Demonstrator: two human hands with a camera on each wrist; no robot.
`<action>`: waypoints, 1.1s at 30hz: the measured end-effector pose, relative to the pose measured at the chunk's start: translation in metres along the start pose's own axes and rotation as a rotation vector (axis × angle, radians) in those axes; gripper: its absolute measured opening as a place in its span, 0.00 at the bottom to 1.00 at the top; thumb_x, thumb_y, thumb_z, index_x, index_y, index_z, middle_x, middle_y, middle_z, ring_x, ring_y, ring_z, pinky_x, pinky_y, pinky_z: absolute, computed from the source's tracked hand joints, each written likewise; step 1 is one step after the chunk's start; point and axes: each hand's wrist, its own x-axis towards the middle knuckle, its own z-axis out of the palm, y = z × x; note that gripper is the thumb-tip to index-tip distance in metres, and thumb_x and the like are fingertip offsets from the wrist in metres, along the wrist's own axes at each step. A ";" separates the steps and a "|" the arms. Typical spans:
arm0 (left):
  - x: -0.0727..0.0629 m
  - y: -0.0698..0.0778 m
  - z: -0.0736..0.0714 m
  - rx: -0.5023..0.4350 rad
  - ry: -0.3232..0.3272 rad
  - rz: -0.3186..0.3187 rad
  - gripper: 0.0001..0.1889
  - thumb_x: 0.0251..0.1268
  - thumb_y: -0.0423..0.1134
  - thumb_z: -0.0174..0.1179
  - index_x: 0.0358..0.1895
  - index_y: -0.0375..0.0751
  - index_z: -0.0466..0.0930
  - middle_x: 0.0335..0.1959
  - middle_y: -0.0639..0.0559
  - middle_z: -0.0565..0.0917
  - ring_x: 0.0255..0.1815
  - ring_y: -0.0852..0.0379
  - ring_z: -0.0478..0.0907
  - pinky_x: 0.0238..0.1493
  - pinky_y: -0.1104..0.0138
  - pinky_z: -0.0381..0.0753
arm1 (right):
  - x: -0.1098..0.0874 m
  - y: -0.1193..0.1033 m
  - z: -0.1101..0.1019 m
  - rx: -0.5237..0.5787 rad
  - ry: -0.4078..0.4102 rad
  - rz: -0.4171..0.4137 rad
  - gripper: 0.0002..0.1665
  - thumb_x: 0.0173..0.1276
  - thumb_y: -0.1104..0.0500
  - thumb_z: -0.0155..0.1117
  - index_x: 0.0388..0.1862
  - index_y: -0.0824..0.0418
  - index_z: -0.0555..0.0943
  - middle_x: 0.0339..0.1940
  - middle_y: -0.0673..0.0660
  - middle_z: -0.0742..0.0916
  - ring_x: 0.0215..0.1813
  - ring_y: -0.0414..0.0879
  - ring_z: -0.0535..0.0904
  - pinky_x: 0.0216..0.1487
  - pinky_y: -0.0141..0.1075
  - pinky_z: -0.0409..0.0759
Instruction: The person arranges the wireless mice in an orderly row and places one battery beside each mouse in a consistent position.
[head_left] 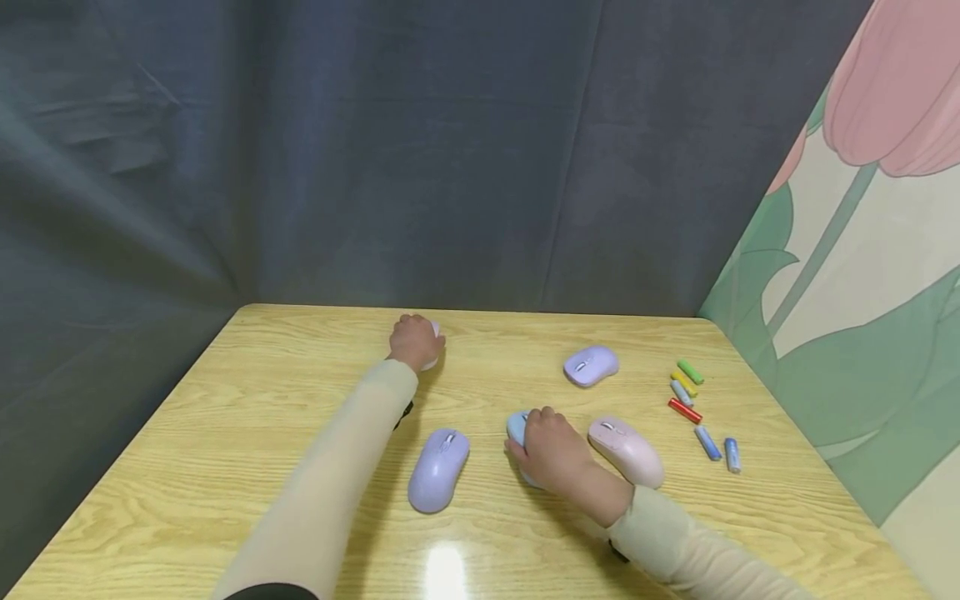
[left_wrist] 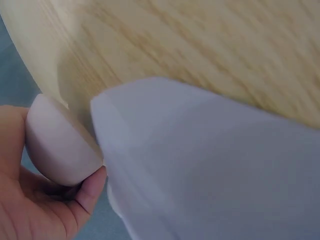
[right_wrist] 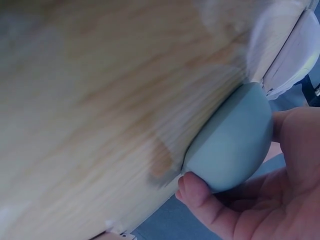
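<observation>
Near the table's back edge, my left hand (head_left: 414, 340) grips a pale pinkish computer mouse (left_wrist: 60, 142), mostly hidden under it in the head view. Its thumb and fingers lie along the mouse's sides in the left wrist view. My right hand (head_left: 557, 450) holds a light blue mouse (right_wrist: 232, 140) on the table, fingers over its top and sides. Just right of that hand lies a pink mouse (head_left: 626, 452). A lilac mouse (head_left: 439, 471) sits between the two arms, and another lilac mouse (head_left: 591, 366) rests farther back.
On the right of the wooden table (head_left: 247, 433) lie several short sticks: green (head_left: 691, 372), yellow (head_left: 684, 383), pale blue (head_left: 682, 393), red (head_left: 685, 411) and blue (head_left: 707, 443). A dark curtain (head_left: 420, 158) hangs behind; a flower-patterned surface (head_left: 862, 333) borders the right side.
</observation>
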 end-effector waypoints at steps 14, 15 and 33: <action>0.001 -0.004 0.011 -0.006 -0.003 -0.014 0.31 0.72 0.52 0.53 0.59 0.22 0.70 0.50 0.30 0.72 0.50 0.39 0.74 0.40 0.54 0.82 | 0.001 -0.002 0.003 -0.001 -0.008 0.031 0.31 0.69 0.48 0.62 0.42 0.79 0.73 0.33 0.66 0.76 0.36 0.58 0.78 0.35 0.49 0.80; 0.001 -0.003 0.011 -0.006 -0.003 -0.011 0.32 0.72 0.52 0.53 0.60 0.22 0.70 0.50 0.29 0.72 0.50 0.39 0.74 0.40 0.54 0.82 | 0.001 -0.002 0.003 -0.005 -0.004 0.031 0.31 0.69 0.47 0.62 0.41 0.79 0.73 0.32 0.65 0.76 0.35 0.58 0.78 0.35 0.48 0.80; 0.005 -0.001 0.012 0.041 0.008 -0.013 0.36 0.70 0.55 0.55 0.63 0.21 0.66 0.50 0.29 0.72 0.50 0.39 0.74 0.42 0.56 0.82 | 0.002 -0.002 0.002 -0.023 0.023 0.009 0.30 0.69 0.48 0.63 0.37 0.79 0.74 0.29 0.65 0.75 0.33 0.58 0.77 0.35 0.49 0.79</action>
